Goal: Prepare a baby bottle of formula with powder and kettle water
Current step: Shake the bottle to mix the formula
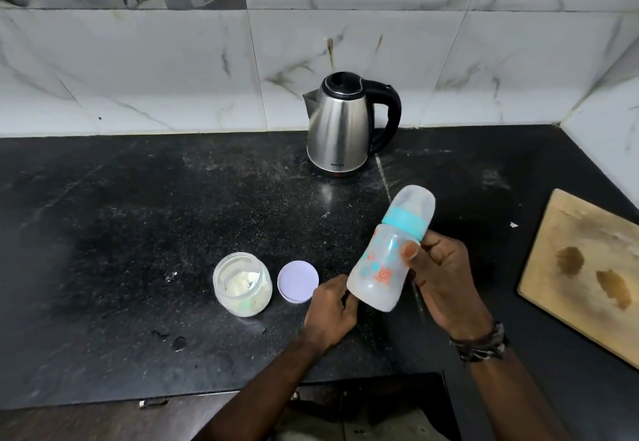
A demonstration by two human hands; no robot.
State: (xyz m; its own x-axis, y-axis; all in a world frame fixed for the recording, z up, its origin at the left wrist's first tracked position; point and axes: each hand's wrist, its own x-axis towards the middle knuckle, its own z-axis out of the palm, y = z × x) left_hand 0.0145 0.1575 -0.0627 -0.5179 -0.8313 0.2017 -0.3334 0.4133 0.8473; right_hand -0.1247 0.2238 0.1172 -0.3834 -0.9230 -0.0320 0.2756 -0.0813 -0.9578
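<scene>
Both hands (444, 278) gripping tilted baby bottle (383, 268)

Head view looks down (close) on counter (138, 233).

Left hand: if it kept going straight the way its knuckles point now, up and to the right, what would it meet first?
The left hand already touches the base of the tilted baby bottle, which the right hand grips. Going on, it would push that base first; depth is uncertain.

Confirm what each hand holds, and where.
Right hand grips the bottle at mid-body, just below the teal collar. Left hand fingers touch its base; the grip there cannot be told.
</scene>
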